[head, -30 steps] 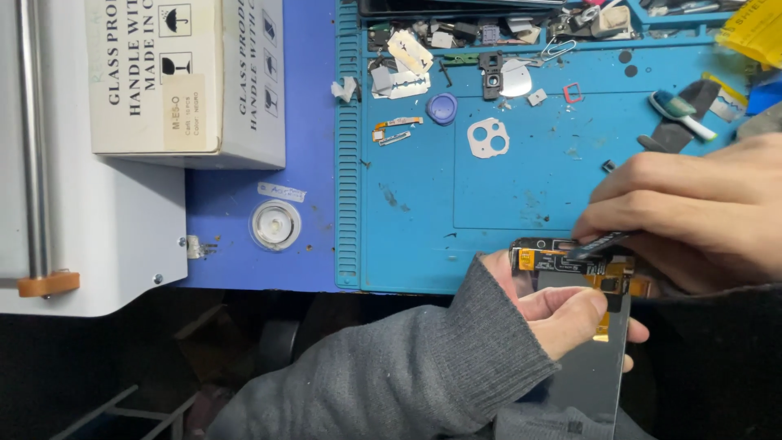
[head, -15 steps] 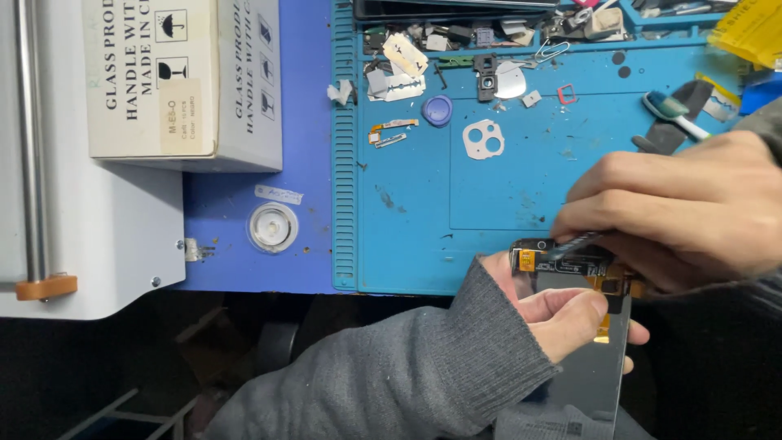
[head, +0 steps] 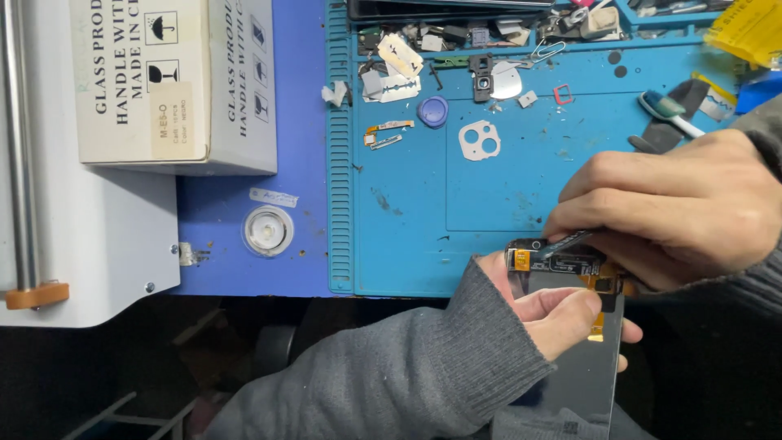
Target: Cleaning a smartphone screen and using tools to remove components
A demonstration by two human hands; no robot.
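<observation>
The left hand (head: 562, 322) pinches the phone screen (head: 574, 358) at the mat's (head: 407, 244) near edge, steadying it, apparently so its flex end faces up. The right hand (head: 676, 208), fingers pressed together, pinches tweezers (head: 566, 242) onto that end. The mat's top tray (head: 652, 20) holds loose small parts.

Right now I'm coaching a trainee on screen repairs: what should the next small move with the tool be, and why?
Probably a slight, shallow nudge of the tool tip along the top edge of the phone screen panel. The right hand pinches the thin tool there, beside the orange flex cable, while the left hand steadies the panel, which overhangs the blue mat.
</observation>
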